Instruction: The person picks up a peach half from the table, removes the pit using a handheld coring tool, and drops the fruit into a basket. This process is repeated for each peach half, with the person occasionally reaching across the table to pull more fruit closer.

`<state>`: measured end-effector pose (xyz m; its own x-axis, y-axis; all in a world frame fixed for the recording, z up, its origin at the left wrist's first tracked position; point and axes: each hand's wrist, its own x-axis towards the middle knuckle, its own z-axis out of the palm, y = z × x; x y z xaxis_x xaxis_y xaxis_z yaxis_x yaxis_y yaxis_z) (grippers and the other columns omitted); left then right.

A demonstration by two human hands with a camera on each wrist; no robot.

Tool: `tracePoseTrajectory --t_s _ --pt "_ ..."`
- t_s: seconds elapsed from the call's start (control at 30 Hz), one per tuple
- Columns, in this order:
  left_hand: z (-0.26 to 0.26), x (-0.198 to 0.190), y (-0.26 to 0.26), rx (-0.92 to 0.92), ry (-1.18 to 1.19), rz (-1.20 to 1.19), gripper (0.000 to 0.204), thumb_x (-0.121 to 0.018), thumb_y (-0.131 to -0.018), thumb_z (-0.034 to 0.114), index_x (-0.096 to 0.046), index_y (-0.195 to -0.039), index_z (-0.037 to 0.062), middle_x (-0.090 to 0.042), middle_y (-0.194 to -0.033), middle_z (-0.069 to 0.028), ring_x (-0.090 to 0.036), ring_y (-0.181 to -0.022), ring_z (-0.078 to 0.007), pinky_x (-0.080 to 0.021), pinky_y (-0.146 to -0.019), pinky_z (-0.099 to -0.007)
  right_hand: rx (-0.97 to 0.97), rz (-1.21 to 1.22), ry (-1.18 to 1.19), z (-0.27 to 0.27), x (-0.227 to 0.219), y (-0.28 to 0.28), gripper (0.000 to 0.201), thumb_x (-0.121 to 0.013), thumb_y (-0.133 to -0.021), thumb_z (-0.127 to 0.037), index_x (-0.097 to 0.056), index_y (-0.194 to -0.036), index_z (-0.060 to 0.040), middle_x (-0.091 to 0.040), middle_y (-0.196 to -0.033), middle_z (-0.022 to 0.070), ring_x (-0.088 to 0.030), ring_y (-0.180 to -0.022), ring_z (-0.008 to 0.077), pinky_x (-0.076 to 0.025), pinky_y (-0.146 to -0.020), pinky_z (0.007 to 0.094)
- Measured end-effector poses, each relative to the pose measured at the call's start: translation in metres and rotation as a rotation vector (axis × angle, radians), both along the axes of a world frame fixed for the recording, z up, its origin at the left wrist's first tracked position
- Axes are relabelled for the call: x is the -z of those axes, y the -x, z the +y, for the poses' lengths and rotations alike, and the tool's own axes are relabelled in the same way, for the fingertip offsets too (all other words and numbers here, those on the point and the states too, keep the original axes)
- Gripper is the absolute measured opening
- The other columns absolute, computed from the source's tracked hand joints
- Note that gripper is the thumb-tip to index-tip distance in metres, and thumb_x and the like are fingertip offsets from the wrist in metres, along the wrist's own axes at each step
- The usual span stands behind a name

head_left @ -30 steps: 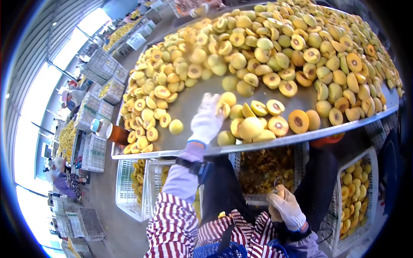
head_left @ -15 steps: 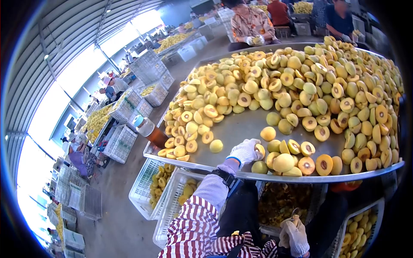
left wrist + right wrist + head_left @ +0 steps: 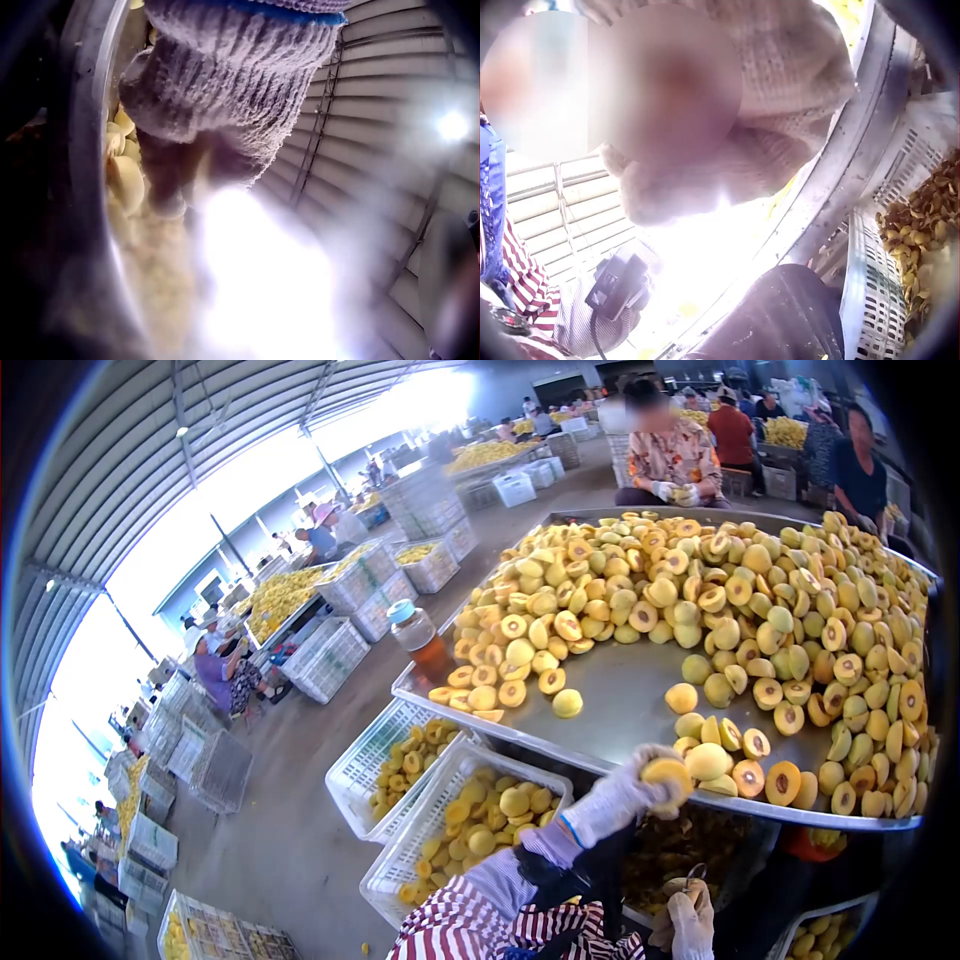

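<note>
My left hand (image 3: 615,800), in a white knit glove, grips a yellow peach half (image 3: 668,780) just off the front edge of the metal table (image 3: 620,695). In the left wrist view the glove (image 3: 225,82) fills the top and glare hides most of the fruit. Lower down, over my lap, my gloved right hand (image 3: 690,922) holds a small tool with a curved metal loop (image 3: 697,874) poking above the fingers. Its handle is mostly hidden in the glove. Several peach halves (image 3: 708,762) lie near the table edge, some with brown pits showing.
A big heap of peach halves (image 3: 740,590) covers the table's back and right. A bottle (image 3: 418,635) of brown liquid stands at its left corner. White crates (image 3: 385,875) of fruit sit below left; a crate of scraps (image 3: 665,860) is under the edge. People sit beyond.
My left hand has lifted the peach half from the tabletop and drawn it back past the front edge. The head view has tilted up. The right hand stays low with its tool.
</note>
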<state>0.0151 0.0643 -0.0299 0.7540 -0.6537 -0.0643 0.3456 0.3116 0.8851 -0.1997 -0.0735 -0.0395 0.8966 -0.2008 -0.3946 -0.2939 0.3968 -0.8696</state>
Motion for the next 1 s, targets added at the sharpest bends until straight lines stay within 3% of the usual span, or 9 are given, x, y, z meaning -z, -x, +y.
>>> tracePoseTrajectory --t_s 0.1,0.23,0.4,0.5,0.6,0.7,0.8,0.83,1.0 --pt "-0.007 0.005 0.036 0.170 0.037 0.099 0.057 -0.079 -0.084 0.023 -0.048 -0.128 0.0031 -0.057 -0.125 -0.0089 -0.060 -0.108 -0.0176 -0.057 -0.085 -0.0310 0.012 -0.037 -0.062 0.004 -0.009 0.002 0.021 -0.055 -0.100 -0.025 -0.059 -0.114 -0.0102 -0.048 -0.064 -0.0066 -0.040 -0.050 0.0024 -0.033 -0.044 0.0182" --pt "-0.027 0.024 0.074 0.171 -0.075 -0.215 0.051 -0.068 -0.094 0.027 -0.047 -0.134 0.0038 -0.054 -0.134 -0.0075 -0.053 -0.119 -0.0137 -0.043 -0.104 -0.0300 0.014 0.040 0.009 -0.001 -0.009 0.005 0.017 -0.055 -0.101 -0.025 -0.059 -0.110 -0.0111 -0.046 -0.063 -0.0074 -0.036 -0.048 0.0015 -0.029 -0.043 0.0174" --pt "-0.031 0.017 0.091 0.104 0.050 0.063 0.054 -0.061 -0.098 0.038 -0.049 -0.136 0.0025 -0.060 -0.126 -0.0091 -0.056 -0.118 -0.0157 -0.045 -0.101 -0.0297 0.032 -0.015 0.081 0.000 -0.011 0.005 0.013 -0.056 -0.100 -0.021 -0.059 -0.108 -0.0117 -0.046 -0.064 -0.0090 -0.034 -0.046 0.0006 -0.028 -0.041 0.0178" --pt "-0.035 0.018 0.090 0.010 0.180 0.211 0.057 -0.059 -0.097 0.044 -0.050 -0.137 0.0032 -0.061 -0.124 -0.0104 -0.063 -0.105 -0.0195 -0.054 -0.085 -0.0292 0.002 -0.015 0.035 0.002 0.003 0.004 0.017 -0.059 -0.098 -0.018 -0.058 -0.113 -0.0105 -0.047 -0.067 -0.0096 -0.037 -0.047 0.0004 -0.031 -0.041 0.0176" --pt "-0.032 0.000 0.092 -0.011 0.083 0.068 0.057 -0.051 -0.101 0.047 -0.047 -0.137 0.0032 -0.060 -0.124 -0.0139 -0.064 -0.105 -0.0231 -0.056 -0.088 -0.0332 -0.001 -0.014 -0.018 0.002 -0.008 0.006 0.013 -0.062 -0.093 -0.014 -0.053 -0.099 -0.0061 -0.054 -0.064 0.0004 -0.047 -0.044 0.0070 -0.035 -0.038 0.0222" --pt "-0.034 -0.006 0.099 -0.012 0.077 0.177 0.060 -0.047 -0.100 0.051 -0.047 -0.137 0.0030 -0.060 -0.125 -0.0158 -0.064 -0.107 -0.0273 -0.056 -0.090 -0.0366 -0.019 0.056 0.067 -0.002 -0.022 0.006 0.018 -0.064 -0.091 -0.014 -0.055 -0.104 -0.0038 -0.055 -0.064 -0.0010 -0.049 -0.050 0.0048 -0.037 -0.044 0.0211" --pt "-0.037 -0.009 0.106 -0.023 -0.037 0.128 0.068 -0.046 -0.098 0.058 -0.046 -0.136 0.0017 -0.059 -0.126 -0.0191 -0.064 -0.107 -0.0308 -0.056 -0.091 -0.0386 -0.053 0.090 0.364 -0.002 -0.025 0.005 0.027 -0.069 -0.086 -0.017 -0.060 -0.105 -0.0003 -0.061 -0.067 0.0010 -0.057 -0.055 0.0059 -0.045 -0.050 0.0240" --pt "-0.038 -0.008 0.106 -0.023 -0.048 0.113 0.069 -0.046 -0.097 0.059 -0.046 -0.136 0.0016 -0.059 -0.126 -0.0197 -0.064 -0.107 -0.0309 -0.056 -0.090 -0.0385 -0.110 0.153 0.440 -0.003 -0.017 0.007 0.034 -0.071 -0.086 -0.033 -0.062 -0.103 -0.0052 -0.067 -0.086 0.0203 -0.068 -0.080 0.0364 -0.052 -0.069 0.0395" --pt "-0.040 -0.004 0.110 -0.068 -0.031 0.061 0.059 -0.047 -0.102 0.047 -0.047 -0.134 -0.0020 -0.060 -0.126 -0.0196 -0.064 -0.108 -0.0272 -0.053 -0.094 -0.0372 -0.096 0.116 0.465 -0.005 -0.016 0.006 0.036 -0.071 -0.087 -0.038 -0.060 -0.101 -0.0061 -0.066 -0.084 0.0193 -0.067 -0.077 0.0374 -0.051 -0.066 0.0404"
